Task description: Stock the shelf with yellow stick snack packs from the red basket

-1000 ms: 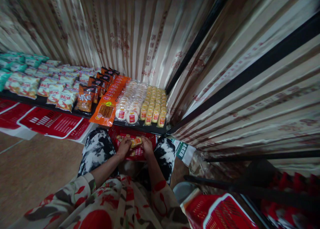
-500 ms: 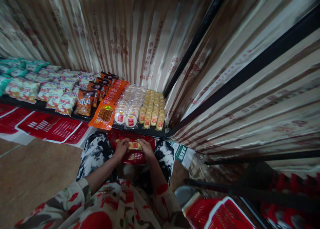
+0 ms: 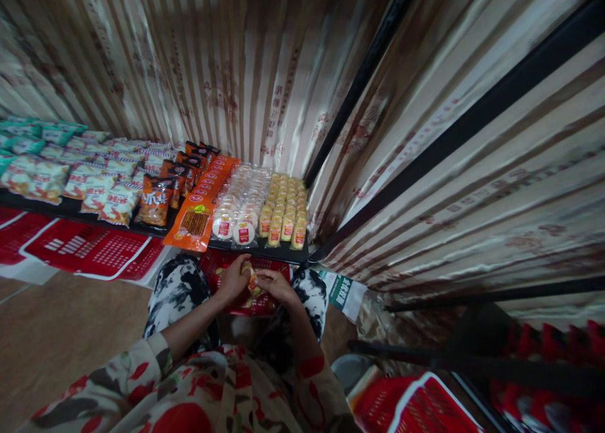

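Both my hands meet over a red basket (image 3: 222, 264) wedged between my knees. My left hand (image 3: 232, 280) and my right hand (image 3: 278, 286) are closed on small yellow snack packets (image 3: 249, 277), held between them just above the basket. More of the same yellow packets (image 3: 287, 215) lie in neat rows on the low black shelf (image 3: 265, 251) directly ahead, at its right end.
Left of the yellow rows lie round white packets (image 3: 239, 206), long orange packs (image 3: 201, 203), dark orange bags (image 3: 161, 193) and white and green bags. Red baskets (image 3: 89, 249) sit under the shelf; another one (image 3: 416, 408) is at lower right. Striped sheeting hangs behind and to the right.
My hands have lifted the yellow packets slightly out of the basket and turned them more upright. The view has tilted down a little.
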A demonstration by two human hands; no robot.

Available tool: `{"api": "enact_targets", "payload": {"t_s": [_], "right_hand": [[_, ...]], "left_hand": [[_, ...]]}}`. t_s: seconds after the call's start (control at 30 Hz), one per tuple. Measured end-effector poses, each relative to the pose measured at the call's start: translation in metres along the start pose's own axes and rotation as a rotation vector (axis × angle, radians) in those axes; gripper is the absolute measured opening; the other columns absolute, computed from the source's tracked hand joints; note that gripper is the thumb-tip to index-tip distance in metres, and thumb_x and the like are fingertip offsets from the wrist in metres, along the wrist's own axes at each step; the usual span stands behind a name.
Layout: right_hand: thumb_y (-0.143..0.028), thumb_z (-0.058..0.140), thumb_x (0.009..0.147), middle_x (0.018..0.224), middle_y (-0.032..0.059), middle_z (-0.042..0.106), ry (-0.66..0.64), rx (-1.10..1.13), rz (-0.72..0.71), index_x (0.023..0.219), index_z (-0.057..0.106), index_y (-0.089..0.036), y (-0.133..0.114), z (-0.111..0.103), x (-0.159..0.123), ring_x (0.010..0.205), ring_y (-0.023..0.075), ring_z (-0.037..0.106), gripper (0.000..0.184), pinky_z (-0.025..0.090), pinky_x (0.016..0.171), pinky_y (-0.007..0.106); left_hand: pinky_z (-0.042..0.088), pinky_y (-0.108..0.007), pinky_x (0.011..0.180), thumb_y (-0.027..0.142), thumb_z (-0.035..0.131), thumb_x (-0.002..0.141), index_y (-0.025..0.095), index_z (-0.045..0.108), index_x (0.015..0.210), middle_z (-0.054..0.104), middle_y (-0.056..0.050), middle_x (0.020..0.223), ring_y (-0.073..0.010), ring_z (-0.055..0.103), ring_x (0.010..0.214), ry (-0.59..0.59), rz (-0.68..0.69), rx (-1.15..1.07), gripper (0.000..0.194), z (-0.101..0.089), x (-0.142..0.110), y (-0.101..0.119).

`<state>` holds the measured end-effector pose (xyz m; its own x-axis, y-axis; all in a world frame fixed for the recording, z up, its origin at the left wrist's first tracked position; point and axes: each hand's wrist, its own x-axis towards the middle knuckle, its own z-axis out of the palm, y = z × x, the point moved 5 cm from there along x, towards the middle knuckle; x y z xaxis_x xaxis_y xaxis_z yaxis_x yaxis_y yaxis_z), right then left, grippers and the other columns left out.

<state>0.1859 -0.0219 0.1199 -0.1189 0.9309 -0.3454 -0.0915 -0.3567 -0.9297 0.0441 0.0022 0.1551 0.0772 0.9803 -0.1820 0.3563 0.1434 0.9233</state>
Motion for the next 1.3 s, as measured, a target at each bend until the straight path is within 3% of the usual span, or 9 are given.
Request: {"api": "enact_targets", "payload": {"t_s": [0.13, 0.3, 0.47, 0.53, 0.7, 0.87, 1.07, 1.3], "right_hand": [[-0.039, 0.079, 0.050, 0.064, -0.0011, 0.067, 0.051, -0.031, -0.027, 0.076, 0.069, -0.017, -0.008, -0.009, -0.003, 0.060, 0.0131, 0.059, 0.035, 0.046, 0.059, 0.026], [-0.035, 0.074, 0.057, 0.074, 0.0008, 0.069, 0.191, 0.005, -0.154, 0.078, 0.067, -0.019, -0.020, -0.025, -0.007, 0.068, 0.0148, 0.061, 0.028, 0.049, 0.067, 0.028], [-0.037, 0.070, 0.061, 0.083, 0.0036, 0.069, 0.406, 0.057, -0.267, 0.084, 0.064, -0.018, -0.030, -0.043, -0.007, 0.077, 0.0169, 0.063, 0.031, 0.049, 0.076, 0.031], [-0.038, 0.068, 0.064, 0.085, 0.0041, 0.069, 0.467, 0.049, -0.315, 0.088, 0.062, -0.018, -0.033, -0.048, -0.006, 0.079, 0.0170, 0.063, 0.031, 0.049, 0.079, 0.031], [-0.041, 0.060, 0.071, 0.091, 0.0052, 0.067, 0.651, -0.052, -0.373, 0.095, 0.060, -0.018, -0.039, -0.059, -0.006, 0.083, 0.0174, 0.062, 0.032, 0.048, 0.082, 0.032], [-0.040, 0.055, 0.076, 0.098, 0.0077, 0.064, 0.780, -0.234, -0.374, 0.099, 0.060, -0.018, -0.044, -0.066, -0.007, 0.084, 0.0179, 0.061, 0.033, 0.047, 0.082, 0.030], [-0.035, 0.049, 0.081, 0.104, 0.0093, 0.063, 0.826, -0.310, -0.388, 0.109, 0.054, -0.018, -0.050, -0.063, -0.003, 0.091, 0.0184, 0.060, 0.033, 0.046, 0.084, 0.031], [-0.030, 0.048, 0.082, 0.100, 0.0092, 0.062, 0.875, -0.403, -0.422, 0.101, 0.055, -0.018, -0.055, -0.059, -0.004, 0.084, 0.0177, 0.059, 0.023, 0.047, 0.080, 0.030]], "left_hand": [[0.042, -0.033, 0.094, 0.006, 0.055, 0.070, 0.020, 0.061, 0.109, 0.066, -0.004, 0.103, -0.0200, 0.059, 0.099, -0.013, 0.118, 0.041, 0.042, 0.008, 0.004, 0.016], [0.044, -0.033, 0.094, 0.010, 0.053, 0.074, 0.016, 0.058, 0.111, 0.060, -0.010, 0.111, -0.0206, 0.057, 0.102, -0.023, 0.313, 0.055, 0.039, 0.021, 0.007, 0.033], [0.050, -0.031, 0.084, 0.014, 0.051, 0.077, 0.016, 0.041, 0.130, 0.047, -0.013, 0.128, -0.0214, 0.052, 0.111, -0.027, 0.391, 0.007, 0.054, 0.034, 0.005, 0.045], [0.049, -0.034, 0.090, 0.013, 0.048, 0.078, 0.016, 0.038, 0.132, 0.045, -0.014, 0.130, -0.0214, 0.050, 0.114, -0.042, 0.430, 0.036, 0.055, 0.040, 0.004, 0.049], [0.034, -0.040, 0.108, 0.007, 0.042, 0.075, 0.014, 0.047, 0.125, 0.048, -0.013, 0.129, -0.0215, 0.043, 0.124, -0.127, 0.567, 0.165, 0.051, 0.057, 0.001, 0.053], [0.032, -0.040, 0.110, 0.005, 0.041, 0.073, 0.011, 0.049, 0.125, 0.049, -0.014, 0.130, -0.0217, 0.043, 0.125, -0.185, 0.561, 0.165, 0.053, 0.071, 0.005, 0.051], [0.031, -0.040, 0.111, 0.004, 0.044, 0.070, 0.015, 0.053, 0.123, 0.052, -0.011, 0.131, -0.0212, 0.044, 0.125, -0.139, 0.484, 0.135, 0.055, 0.075, 0.017, 0.050], [0.031, -0.041, 0.111, 0.005, 0.044, 0.070, 0.011, 0.053, 0.124, 0.051, -0.013, 0.133, -0.0227, 0.044, 0.126, -0.130, 0.476, 0.181, 0.054, 0.082, 0.026, 0.049]]}}
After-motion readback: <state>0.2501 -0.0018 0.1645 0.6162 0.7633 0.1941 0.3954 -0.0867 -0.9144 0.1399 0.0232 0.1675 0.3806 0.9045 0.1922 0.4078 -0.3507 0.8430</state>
